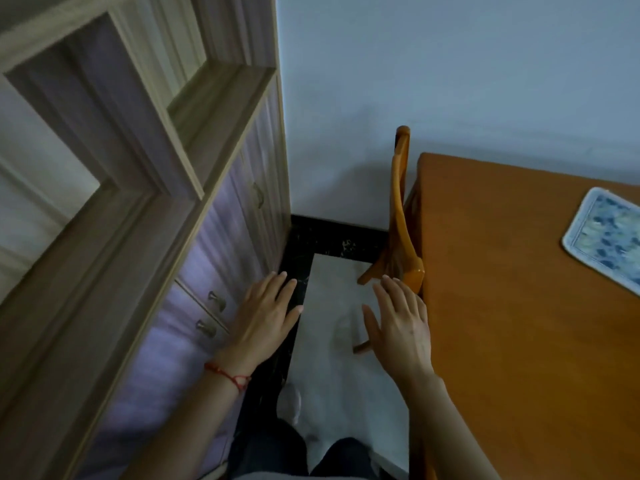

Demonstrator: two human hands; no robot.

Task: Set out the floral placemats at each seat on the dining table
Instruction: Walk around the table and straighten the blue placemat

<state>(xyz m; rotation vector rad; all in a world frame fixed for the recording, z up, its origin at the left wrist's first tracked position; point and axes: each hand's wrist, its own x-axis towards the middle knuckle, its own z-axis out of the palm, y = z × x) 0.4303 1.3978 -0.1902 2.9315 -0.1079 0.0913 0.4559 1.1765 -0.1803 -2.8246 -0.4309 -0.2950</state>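
Showing pale wood-grain cabinet (145, 202) at left; smooth orange wooden dining table (519, 306) at right, curved-back chair (401, 216) tucked beside; rounded-corner floral placemat (609, 237), blue-mottled with white border, flat near far table edge; left hand (266, 317) and right hand (401, 323) spread, empty, above floor tiles.

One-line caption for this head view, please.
Both hands, left and right, open and empty between cabinet and dining table; one floral placemat laid.

Placemat (604, 237) on table (519, 306), chair (401, 209) seemingly tucked left.
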